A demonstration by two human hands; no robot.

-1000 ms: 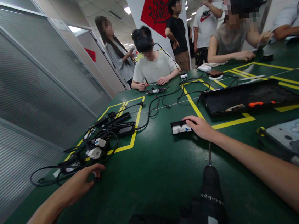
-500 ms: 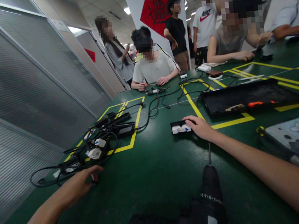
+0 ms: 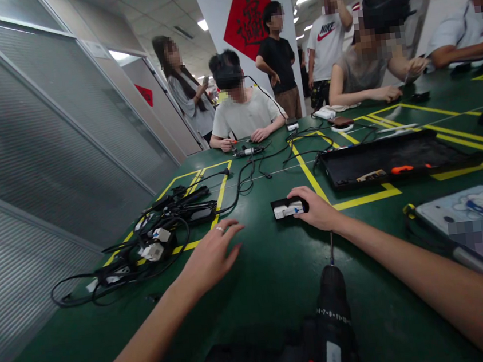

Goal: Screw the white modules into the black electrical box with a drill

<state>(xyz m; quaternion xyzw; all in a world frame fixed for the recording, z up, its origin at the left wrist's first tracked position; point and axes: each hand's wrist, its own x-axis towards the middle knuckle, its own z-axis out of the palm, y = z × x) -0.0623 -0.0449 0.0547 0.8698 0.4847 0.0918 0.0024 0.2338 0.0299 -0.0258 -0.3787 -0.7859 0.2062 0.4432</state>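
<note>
My right hand is curled around the right end of a small black case with a white part inside; the case rests on the green table. To its left, my left hand hovers over the table with fingers apart and nothing in them, a ring on one finger. A small black piece lies beside my left forearm, too blurred to name. In front of me a black cordless drill lies on its side, its long bit pointing toward my right wrist.
Left, a tangle of black cables and adapters overlaps a yellow-taped square. A black tray with orange-handled tools stands right, beyond a patterned case. Across the table a person works by another tool.
My left hand has moved right and forward, away from the small black piece, which now lies uncovered on the table. My right hand stays at the black case, its fingers wrapped further around it.
</note>
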